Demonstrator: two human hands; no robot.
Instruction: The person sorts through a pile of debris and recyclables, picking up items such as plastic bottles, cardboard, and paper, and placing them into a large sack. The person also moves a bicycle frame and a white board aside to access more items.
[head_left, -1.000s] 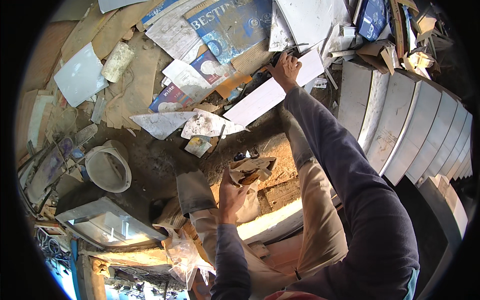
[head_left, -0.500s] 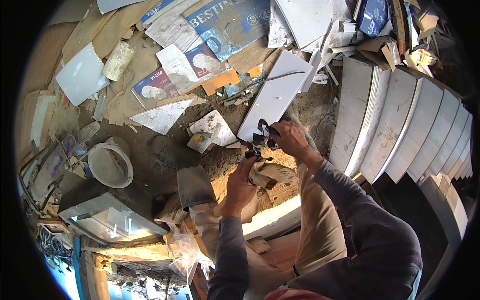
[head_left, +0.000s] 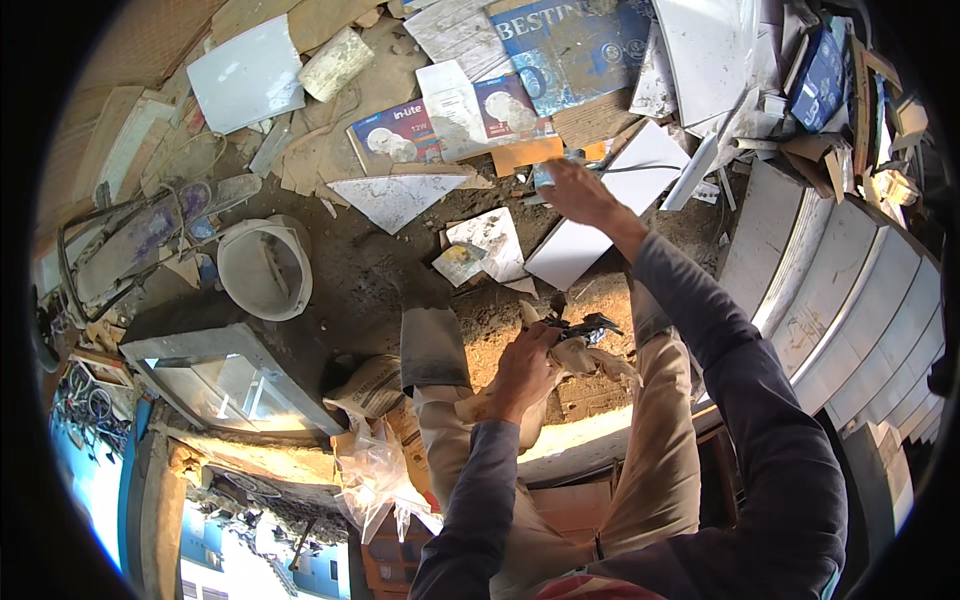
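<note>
My left hand (head_left: 524, 375) is closed on some crumpled black plastic scrap (head_left: 592, 326), low between my knees. Beside that scrap lies a torn tan paper bag (head_left: 580, 357). Farther forward, my right hand (head_left: 590, 203) reaches out over the rubble with its fingers apart and nothing visible in them. It hangs over the far part of a white board (head_left: 570, 252), close to a piece of orange cardboard (head_left: 527, 154). Whether the fingertips touch anything beneath them I cannot tell.
A dirty white bucket (head_left: 264, 268) stands at the left, behind a framed glass panel (head_left: 235, 375). Large tiles (head_left: 850, 270) lean in a row at the right. Ahead lie flattened blue cardboard (head_left: 570, 50) and a white triangular tile piece (head_left: 395, 197). Clear plastic (head_left: 375, 475) hangs near my left leg.
My right hand has left the black plastic scrap and moved forward over the white board. My left hand keeps hold of the scrap. The whole view has shifted.
</note>
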